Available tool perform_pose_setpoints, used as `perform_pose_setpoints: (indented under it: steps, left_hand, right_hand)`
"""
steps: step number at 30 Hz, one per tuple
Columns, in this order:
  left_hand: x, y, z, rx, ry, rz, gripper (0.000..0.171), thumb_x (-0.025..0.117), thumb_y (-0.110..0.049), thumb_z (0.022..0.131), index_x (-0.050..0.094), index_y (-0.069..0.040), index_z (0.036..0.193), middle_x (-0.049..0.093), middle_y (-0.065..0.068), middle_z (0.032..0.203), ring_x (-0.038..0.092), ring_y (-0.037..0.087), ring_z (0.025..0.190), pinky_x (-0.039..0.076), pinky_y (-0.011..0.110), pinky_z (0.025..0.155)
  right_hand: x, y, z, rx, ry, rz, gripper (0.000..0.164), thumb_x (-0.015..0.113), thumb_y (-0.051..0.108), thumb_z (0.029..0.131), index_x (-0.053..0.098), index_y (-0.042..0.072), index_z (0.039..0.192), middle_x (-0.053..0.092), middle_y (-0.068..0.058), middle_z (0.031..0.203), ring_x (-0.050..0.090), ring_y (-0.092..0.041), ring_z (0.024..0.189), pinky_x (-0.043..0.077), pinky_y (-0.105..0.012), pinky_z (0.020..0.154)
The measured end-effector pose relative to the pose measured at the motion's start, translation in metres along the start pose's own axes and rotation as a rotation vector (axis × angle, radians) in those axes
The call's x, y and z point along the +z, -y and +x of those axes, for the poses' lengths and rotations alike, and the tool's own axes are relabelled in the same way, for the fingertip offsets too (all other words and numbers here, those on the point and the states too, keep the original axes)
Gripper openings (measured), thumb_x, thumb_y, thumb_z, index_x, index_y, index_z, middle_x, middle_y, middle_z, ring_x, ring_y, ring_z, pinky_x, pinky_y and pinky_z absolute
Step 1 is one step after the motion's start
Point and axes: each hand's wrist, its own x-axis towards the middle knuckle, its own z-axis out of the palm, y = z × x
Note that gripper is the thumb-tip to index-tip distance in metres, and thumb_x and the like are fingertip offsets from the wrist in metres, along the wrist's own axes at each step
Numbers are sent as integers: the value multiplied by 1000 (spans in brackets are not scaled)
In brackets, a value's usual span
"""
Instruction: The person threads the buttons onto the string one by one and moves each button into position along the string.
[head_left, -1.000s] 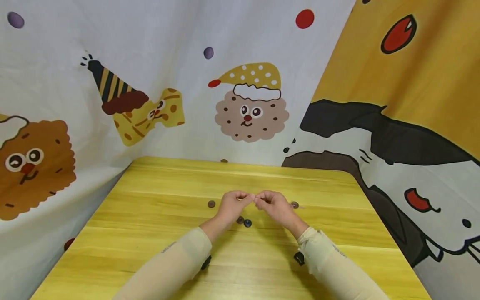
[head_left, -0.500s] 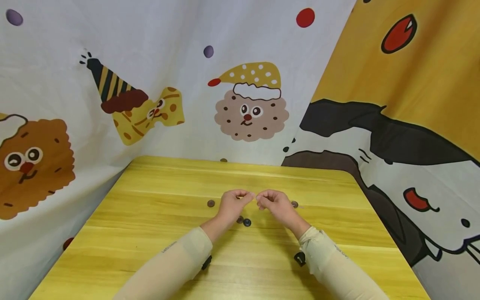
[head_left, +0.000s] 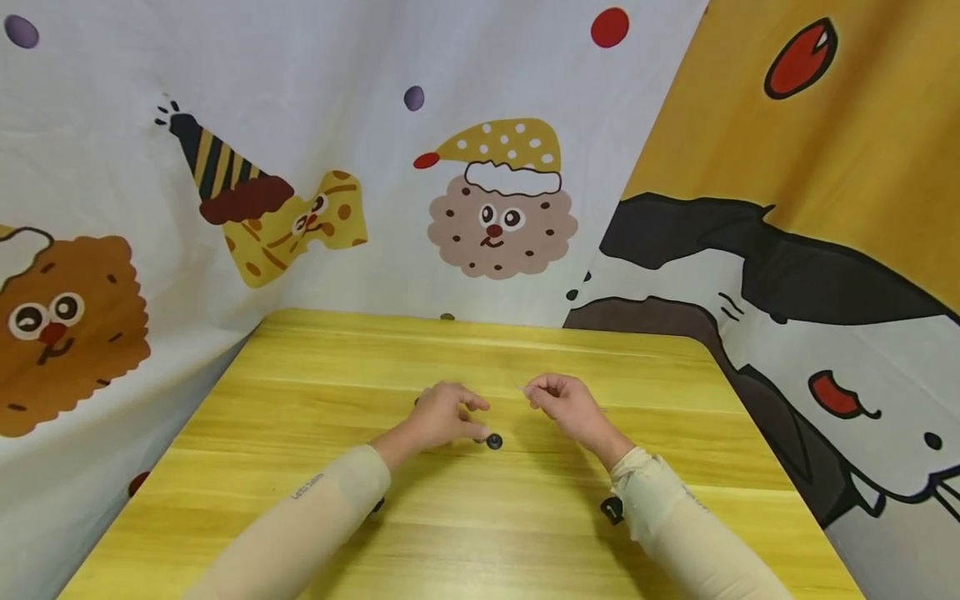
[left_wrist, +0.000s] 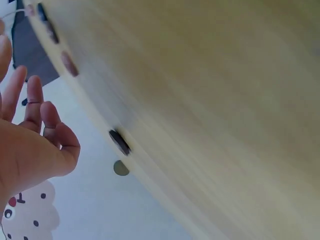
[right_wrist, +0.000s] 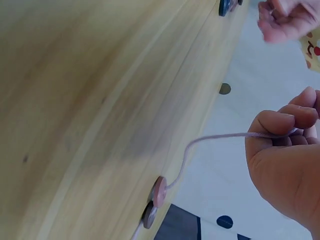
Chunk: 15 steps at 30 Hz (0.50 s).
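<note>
My right hand [head_left: 566, 404] pinches a thin lilac string [right_wrist: 220, 136] between thumb and fingertips. The string runs down to a pinkish button [right_wrist: 159, 192], with a darker brown button [right_wrist: 149, 215] against it on the table; string shows beyond both. My left hand [head_left: 442, 414] is empty, fingers apart and loosely bent, above the table. Just beyond its thumb lies a dark button [head_left: 494, 442], with another button partly hidden beside it. The left wrist view shows a dark button [left_wrist: 120, 142] and a brown button [left_wrist: 70, 64] lying flat near that hand.
A yellow wood-grain table [head_left: 480, 517] bears the buttons. Behind it and along its sides hangs a white and yellow curtain [head_left: 360, 83] with cartoon prints. A black wrist device [head_left: 612, 510] sits under the right sleeve.
My left hand has left the string end, moved left and down towards the loose buttons, and spread its fingers. My right hand has shifted slightly right, still pinching the string.
</note>
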Motion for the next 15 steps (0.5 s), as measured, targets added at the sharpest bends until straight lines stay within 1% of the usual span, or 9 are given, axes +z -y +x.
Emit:
perform_pose_setpoints:
  steps: [1,2,3,4,6,8,10,13,15]
  left_hand:
    - [0,2,0,28,13,65,42,90,-37,88,80,-20,125,74,4,122,69,18,87,52,60,101]
    - [1,3,0,53,21,126,43,91,-40,87,81,-21,124,74,3,120,70,21,97,45,66,108]
    - [3,2,0,69,29,183,43,91,-43,86,81,-23,123,75,1,119,66,22,106,39,69,112]
    - [4,2,0,81,39,233,44,91,-46,85,81,-26,123,74,0,119,63,25,111,38,69,112]
    - [9,0,0,93,64,301,46,90,-51,84,81,-29,123,73,0,122,57,29,118,40,66,110]
    - [13,-2,1,93,82,339,46,90,-54,83,81,-32,122,71,1,126,55,31,123,41,65,110]
    - [16,-3,2,90,86,376,45,89,-56,82,81,-34,121,71,0,128,55,30,123,42,63,110]
    - [21,-6,3,77,82,398,40,89,-55,83,82,-35,117,72,-2,127,56,28,120,42,60,108]
    - [23,-7,4,67,85,403,36,89,-54,84,83,-36,115,72,-3,127,57,26,118,43,58,107]
  right_hand:
    - [-2,-1,0,-1,1,-9,23,65,32,109,74,11,112,58,-3,76,37,-13,55,37,-28,50]
    - [-3,-2,0,2,1,-13,23,65,31,109,75,11,112,60,-3,79,39,-13,56,38,-28,51]
    - [-3,-3,-1,5,5,-18,23,65,31,109,74,11,113,62,-3,81,42,-13,59,40,-28,53]
    - [-4,-4,-1,10,9,-21,23,65,31,109,74,11,113,64,-4,85,44,-14,62,42,-30,55]
    - [-4,-5,-1,17,24,-20,24,65,31,109,74,10,115,68,-9,92,48,-16,69,46,-33,61]
    - [-4,-5,-1,25,32,-22,24,65,32,108,75,11,115,69,-12,98,51,-19,75,48,-36,65]
    - [-5,-5,-2,29,38,-23,24,65,31,108,75,11,116,69,-13,99,52,-22,76,47,-36,64]
    - [-5,-6,-2,30,36,-25,25,65,31,108,74,8,116,69,-8,96,53,-23,77,47,-34,63]
    - [-5,-6,-3,29,38,-24,28,65,30,108,73,5,118,69,-7,95,53,-24,77,46,-32,63]
